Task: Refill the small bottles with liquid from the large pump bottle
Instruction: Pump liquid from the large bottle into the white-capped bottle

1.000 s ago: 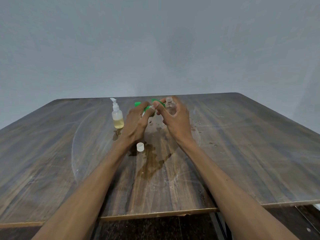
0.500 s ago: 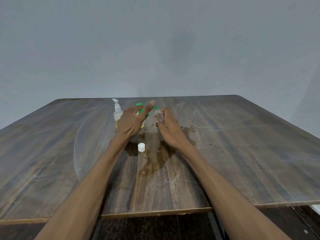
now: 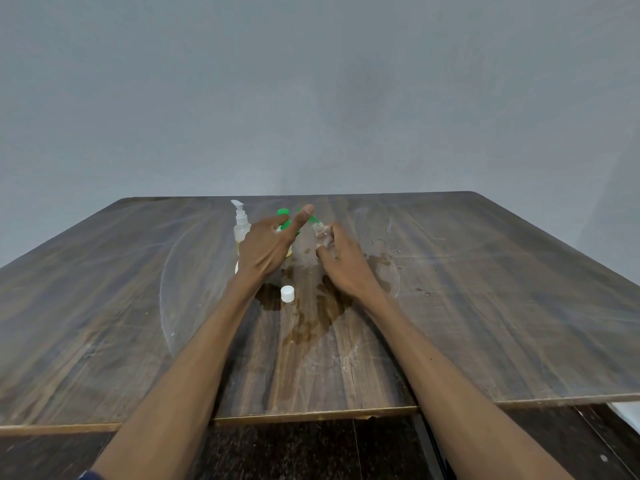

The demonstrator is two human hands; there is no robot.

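Note:
The large pump bottle (image 3: 286, 221) has a green pump head and stands at the table's far middle, mostly hidden behind my left hand (image 3: 268, 247). That hand is wrapped round its neck, with one finger stretched out straight over the green nozzle. Just to the right, my right hand (image 3: 341, 259) pinches a small clear bottle (image 3: 322, 234). This bottle has no cap and its open neck leans toward the nozzle. A second small bottle (image 3: 240, 230), with a white pump and yellowish liquid, stands left of my left hand. A white cap (image 3: 287, 293) lies loose between my wrists.
A dark wet patch (image 3: 311, 313) spreads over the wooden table (image 3: 485, 306) under and in front of my hands. A small white object (image 3: 237, 267) peeks out by my left wrist. The table's front edge is near me, with dark floor below.
Both hands have sunk lower toward the table. The small clear bottle went from upright above my right hand to low beside the green nozzle. One finger of my left hand has straightened.

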